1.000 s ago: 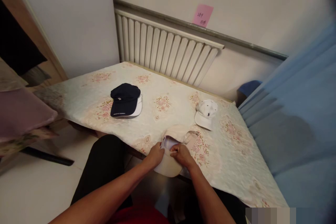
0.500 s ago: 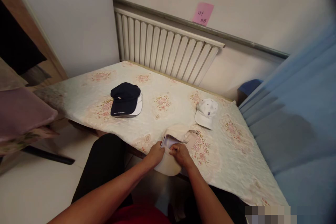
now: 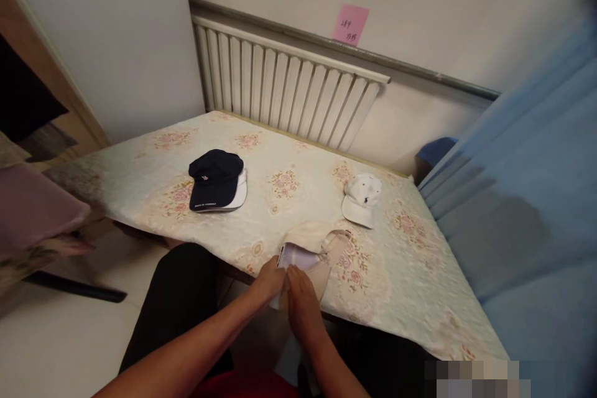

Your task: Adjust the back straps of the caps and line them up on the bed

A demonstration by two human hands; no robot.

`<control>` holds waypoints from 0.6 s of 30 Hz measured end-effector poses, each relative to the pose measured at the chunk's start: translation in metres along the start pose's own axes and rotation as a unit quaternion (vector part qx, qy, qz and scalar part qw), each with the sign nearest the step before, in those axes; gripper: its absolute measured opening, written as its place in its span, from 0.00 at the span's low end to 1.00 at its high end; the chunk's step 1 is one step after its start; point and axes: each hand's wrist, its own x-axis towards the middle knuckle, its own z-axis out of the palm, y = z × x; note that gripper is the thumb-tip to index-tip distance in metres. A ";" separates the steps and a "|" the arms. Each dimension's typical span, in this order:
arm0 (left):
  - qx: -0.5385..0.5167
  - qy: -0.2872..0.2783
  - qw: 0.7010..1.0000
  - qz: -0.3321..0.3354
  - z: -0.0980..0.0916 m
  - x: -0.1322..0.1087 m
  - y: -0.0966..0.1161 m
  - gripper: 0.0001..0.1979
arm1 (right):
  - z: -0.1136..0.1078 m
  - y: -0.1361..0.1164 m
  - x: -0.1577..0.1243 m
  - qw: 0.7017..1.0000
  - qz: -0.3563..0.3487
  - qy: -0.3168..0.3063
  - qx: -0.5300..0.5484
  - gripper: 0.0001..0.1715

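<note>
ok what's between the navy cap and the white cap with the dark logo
In the head view: a white brim under the navy cap, then flower-printed cloth up to the white cap.

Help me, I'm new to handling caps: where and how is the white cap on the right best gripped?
Likely by the white cap's brim, from the near side, pinched above and below: it's thin and juts toward the camera, crown behind.

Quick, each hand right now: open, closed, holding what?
Left hand: closed on the edge of the beige cap.
Right hand: fingers straight, against the same cap; whether it grips cannot be told.
</note>
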 end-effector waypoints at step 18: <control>0.006 -0.017 1.000 0.016 0.008 -0.019 0.013 0.15 | -0.013 0.004 0.002 0.994 0.089 -0.004 0.061 0.27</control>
